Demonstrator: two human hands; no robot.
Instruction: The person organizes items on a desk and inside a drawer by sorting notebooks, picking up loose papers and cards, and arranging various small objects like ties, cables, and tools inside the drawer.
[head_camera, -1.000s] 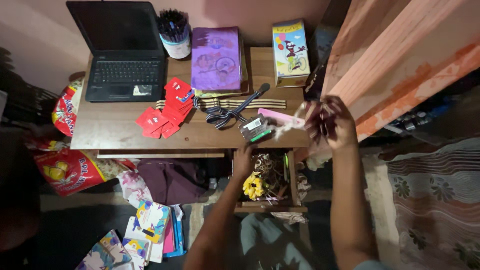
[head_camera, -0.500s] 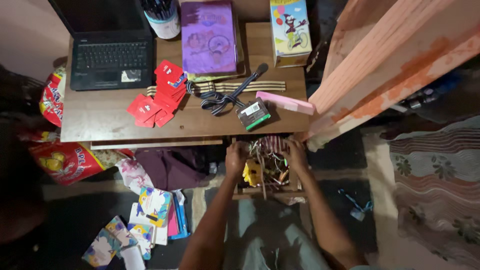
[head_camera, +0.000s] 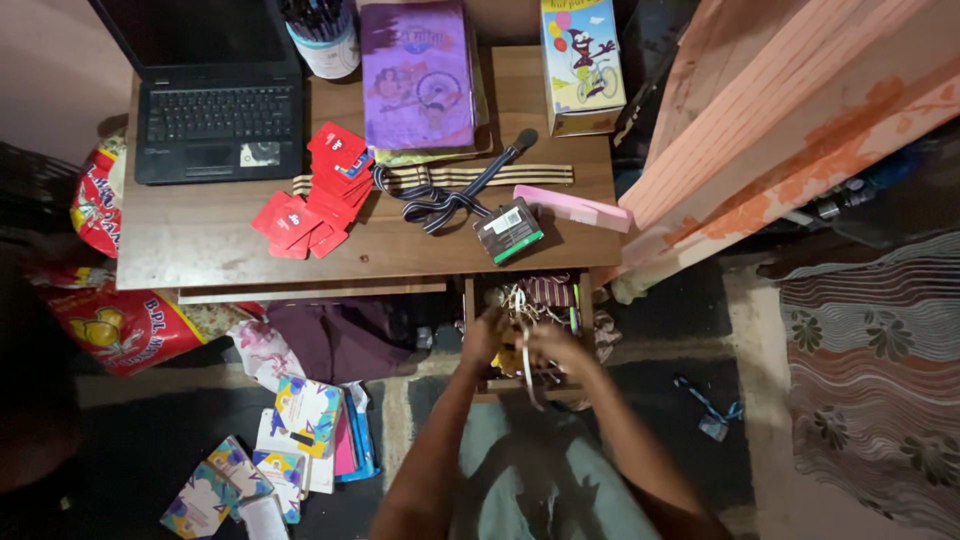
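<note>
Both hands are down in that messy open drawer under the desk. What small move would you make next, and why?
Probably lift the left hand and right hand slightly, drawing the pale strands free. Both hands meet over the tangled clutter in the open drawer, and what they grip is blurred.

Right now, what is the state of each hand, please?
Left hand: in the open drawer, among tangled bits; grip cannot be told.
Right hand: over the same drawer, fingers curled, blurred; what it holds cannot be told.

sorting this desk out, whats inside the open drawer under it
The drawer holds a tangle of ribbons, a striped cloth and something yellow. The left hand and right hand cover the front; lower layers are hidden.
</note>
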